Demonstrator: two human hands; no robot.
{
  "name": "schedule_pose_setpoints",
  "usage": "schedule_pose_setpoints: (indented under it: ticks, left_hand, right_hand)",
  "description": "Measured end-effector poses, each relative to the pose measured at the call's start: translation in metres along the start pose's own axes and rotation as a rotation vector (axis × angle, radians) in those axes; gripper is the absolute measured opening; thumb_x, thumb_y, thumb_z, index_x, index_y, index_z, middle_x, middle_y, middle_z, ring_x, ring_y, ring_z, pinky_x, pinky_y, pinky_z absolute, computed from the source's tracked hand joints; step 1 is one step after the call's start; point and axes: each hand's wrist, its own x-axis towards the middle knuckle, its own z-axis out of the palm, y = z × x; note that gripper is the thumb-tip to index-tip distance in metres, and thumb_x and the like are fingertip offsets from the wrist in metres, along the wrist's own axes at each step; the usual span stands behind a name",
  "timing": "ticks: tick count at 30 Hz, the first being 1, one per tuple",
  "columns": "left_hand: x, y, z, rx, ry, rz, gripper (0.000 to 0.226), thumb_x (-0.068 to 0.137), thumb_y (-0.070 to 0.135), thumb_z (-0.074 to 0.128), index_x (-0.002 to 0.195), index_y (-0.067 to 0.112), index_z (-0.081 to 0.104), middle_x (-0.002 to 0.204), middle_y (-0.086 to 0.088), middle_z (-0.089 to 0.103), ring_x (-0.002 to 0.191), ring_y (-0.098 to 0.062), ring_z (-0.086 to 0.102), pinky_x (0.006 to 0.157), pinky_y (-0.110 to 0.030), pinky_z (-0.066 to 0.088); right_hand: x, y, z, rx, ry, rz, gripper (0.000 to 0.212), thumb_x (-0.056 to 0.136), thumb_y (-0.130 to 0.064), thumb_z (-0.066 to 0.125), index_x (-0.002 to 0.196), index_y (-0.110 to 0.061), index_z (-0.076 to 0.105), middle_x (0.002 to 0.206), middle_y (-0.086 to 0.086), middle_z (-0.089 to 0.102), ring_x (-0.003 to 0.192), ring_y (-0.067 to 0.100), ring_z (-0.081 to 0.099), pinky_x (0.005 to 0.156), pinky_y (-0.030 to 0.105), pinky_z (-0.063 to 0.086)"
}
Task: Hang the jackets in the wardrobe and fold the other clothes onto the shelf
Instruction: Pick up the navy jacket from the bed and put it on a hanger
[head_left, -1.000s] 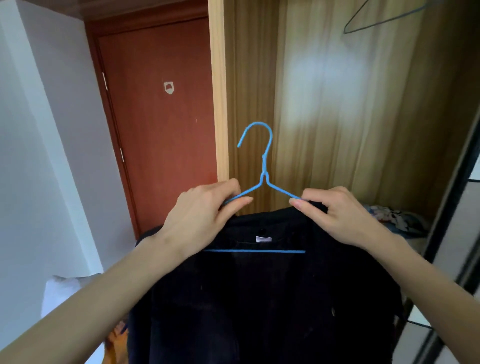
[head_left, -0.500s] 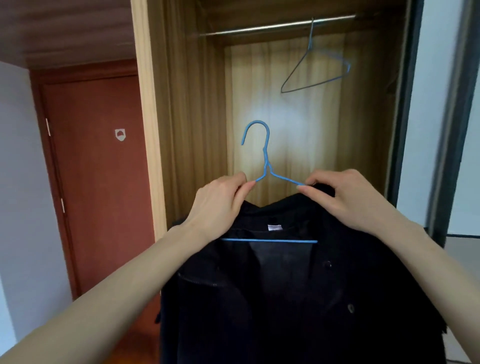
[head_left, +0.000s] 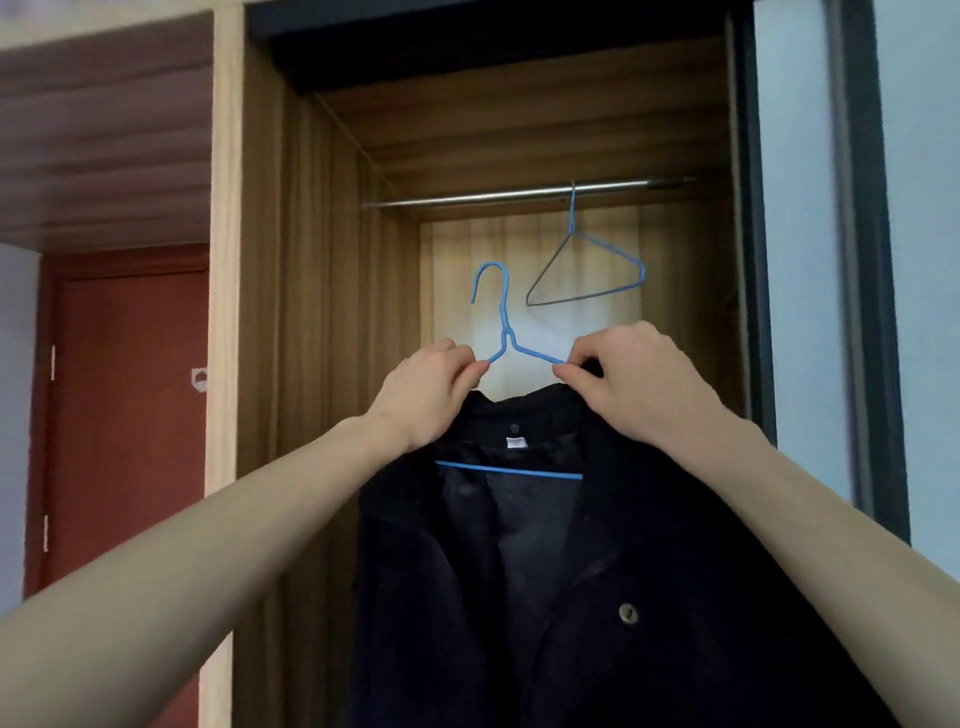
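**A:** What fills my view, biggest first?

**B:** The wardrobe (head_left: 322, 364), open, wood-lined, with a metal rail (head_left: 519, 195) across the top. To its left I see a red door (head_left: 124, 415).

**A:** And the task's thing?

**B:** The dark jacket (head_left: 597, 571) hangs in front of the wardrobe opening, below the rail and not on it. It is draped on a blue wire hanger (head_left: 503, 332), whose bottom bar shows across the open collar. The hook points up, free of the rail.

**A:** How do I hold it?

**B:** My left hand (head_left: 423, 397) pinches the hanger's left shoulder wire between thumb and fingertips. My right hand (head_left: 631, 382) pinches the right shoulder wire together with the jacket's collar edge. Both grips are closed on it.

**A:** Anything smaller?

**B:** A second, bare hanger (head_left: 587, 270) hooked on the rail, up and right of mine, tilted. One button (head_left: 627, 613) shows on the jacket's front.
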Motion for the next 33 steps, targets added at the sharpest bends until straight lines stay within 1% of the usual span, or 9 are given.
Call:
schedule_pose_setpoints:
  ticks: [3, 7, 10, 14, 19, 22, 26, 30, 33]
  left_hand:
    - [0.021, -0.013, 0.009, -0.068, 0.002, -0.058, 0.030, 0.109, 0.040, 0.044, 0.116, 0.019, 0.065, 0.107, -0.001, 0.057, 0.105, -0.032, 0.060, 0.095, -0.050, 0.050]
    - [0.032, -0.026, 0.028, -0.106, 0.012, -0.074, 0.044, 0.109, 0.043, 0.044, 0.147, 0.021, 0.049, 0.135, -0.001, 0.050, 0.130, -0.026, 0.051, 0.108, -0.048, 0.044]
    - [0.042, -0.037, 0.041, -0.150, 0.031, -0.073, 0.050, 0.109, 0.043, 0.043, 0.154, 0.021, 0.041, 0.150, 0.003, 0.041, 0.139, -0.022, 0.044, 0.112, -0.046, 0.041]
    - [0.059, -0.056, 0.055, -0.139, 0.068, -0.058, 0.052, 0.108, 0.046, 0.042, 0.155, 0.024, 0.041, 0.160, 0.003, 0.036, 0.149, -0.020, 0.032, 0.119, -0.048, 0.032]
    - [0.088, -0.088, 0.062, -0.178, 0.073, -0.058, 0.055, 0.108, 0.051, 0.040, 0.156, 0.025, 0.040, 0.158, 0.006, 0.036, 0.146, -0.019, 0.034, 0.117, -0.046, 0.035]
    - [0.107, -0.107, 0.062, -0.216, 0.086, -0.059, 0.053, 0.109, 0.049, 0.037, 0.156, 0.024, 0.040, 0.157, 0.005, 0.038, 0.143, -0.020, 0.039, 0.115, -0.046, 0.037]
    - [0.131, -0.128, 0.063, -0.232, 0.117, -0.075, 0.047, 0.110, 0.047, 0.033, 0.149, 0.025, 0.047, 0.145, 0.002, 0.050, 0.135, -0.023, 0.048, 0.111, -0.047, 0.039]
    - [0.153, -0.141, 0.062, -0.199, 0.103, -0.058, 0.045, 0.110, 0.050, 0.032, 0.141, 0.026, 0.053, 0.138, 0.000, 0.059, 0.129, -0.024, 0.053, 0.108, -0.049, 0.041]
    - [0.169, -0.148, 0.060, -0.190, 0.113, -0.034, 0.042, 0.109, 0.051, 0.032, 0.133, 0.028, 0.057, 0.130, 0.001, 0.062, 0.123, -0.024, 0.056, 0.105, -0.048, 0.043]
  right_hand:
    - [0.029, 0.001, 0.009, -0.006, 0.027, 0.063, 0.027, 0.101, -0.039, 0.062, 0.090, -0.018, 0.074, 0.085, 0.008, 0.065, 0.085, 0.034, 0.057, 0.065, 0.034, 0.036]
    - [0.063, 0.002, 0.020, 0.017, 0.051, 0.150, 0.025, 0.102, -0.036, 0.063, 0.094, -0.014, 0.074, 0.077, 0.001, 0.054, 0.081, 0.031, 0.054, 0.068, 0.033, 0.037]
    - [0.085, 0.001, 0.031, 0.032, 0.087, 0.186, 0.025, 0.102, -0.035, 0.063, 0.098, -0.013, 0.074, 0.087, 0.005, 0.053, 0.081, 0.032, 0.050, 0.069, 0.035, 0.039]
    - [0.115, -0.005, 0.047, 0.022, 0.134, 0.181, 0.023, 0.101, -0.035, 0.065, 0.097, -0.015, 0.074, 0.094, 0.009, 0.055, 0.083, 0.033, 0.048, 0.071, 0.036, 0.040]
    - [0.168, -0.011, 0.065, -0.026, 0.170, 0.221, 0.020, 0.098, -0.033, 0.070, 0.091, -0.015, 0.075, 0.087, 0.008, 0.053, 0.082, 0.036, 0.051, 0.069, 0.034, 0.039]
    - [0.204, -0.015, 0.072, -0.081, 0.188, 0.260, 0.020, 0.096, -0.031, 0.072, 0.094, -0.012, 0.072, 0.095, 0.011, 0.056, 0.089, 0.037, 0.057, 0.072, 0.036, 0.041]
    - [0.245, -0.013, 0.078, -0.146, 0.215, 0.298, 0.022, 0.095, -0.033, 0.072, 0.099, -0.012, 0.070, 0.112, 0.016, 0.066, 0.109, 0.043, 0.064, 0.076, 0.039, 0.046]
    - [0.275, -0.014, 0.081, -0.162, 0.250, 0.338, 0.022, 0.093, -0.031, 0.071, 0.107, -0.014, 0.072, 0.121, 0.017, 0.066, 0.113, 0.044, 0.063, 0.086, 0.044, 0.052]
    - [0.297, -0.020, 0.081, -0.164, 0.287, 0.337, 0.023, 0.093, -0.026, 0.070, 0.112, -0.012, 0.071, 0.122, 0.018, 0.067, 0.113, 0.045, 0.063, 0.086, 0.044, 0.052]
